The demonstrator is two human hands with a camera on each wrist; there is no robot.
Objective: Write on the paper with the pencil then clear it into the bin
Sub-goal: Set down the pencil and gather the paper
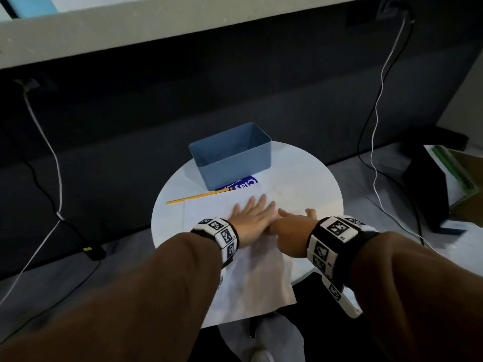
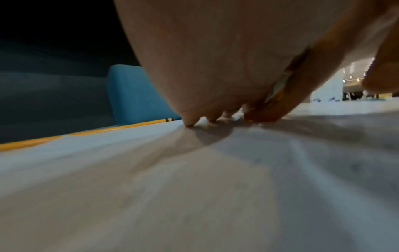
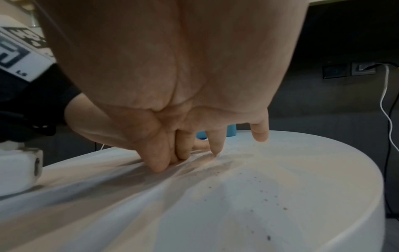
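1. The paper (image 1: pixel 251 270) lies on the round white table (image 1: pixel 313 184), its near end hanging over the table's near edge; the left hand (image 1: pixel 252 218) lies flat on its far part, fingers straight and spread, palm down, holding nothing.
2. The right hand (image 1: pixel 292 226) sits just right of the left and touches it; in the right wrist view its thumb and fingertips (image 3: pixel 159 163) press down on the sheet, which wrinkles outward from them; the little finger stands clear of the surface; whether a fold is actually pinched I cannot tell.
3. The pencil (image 1: pixel 198 196) lies on the table at the paper's far left edge, apart from both hands; its right end reaches toward the blue bin (image 1: pixel 235 163), which stands open at the far side of the table; a blue printed card (image 1: pixel 247 184) shows beside the bin's near wall.
4. No marks can be made out on the sheet, so whether the writing is done is unclear; with the pencil down and both hands on the paper, the step in hand looks like gathering or steadying the sheet.
5. If clearing comes next, the fingers need to draw the sheet inward into a wad and lift it to the far side into the bin; if writing comes first, the right hand must reach far left for the pencil while the left pins the sheet; the overhanging end could slide off.
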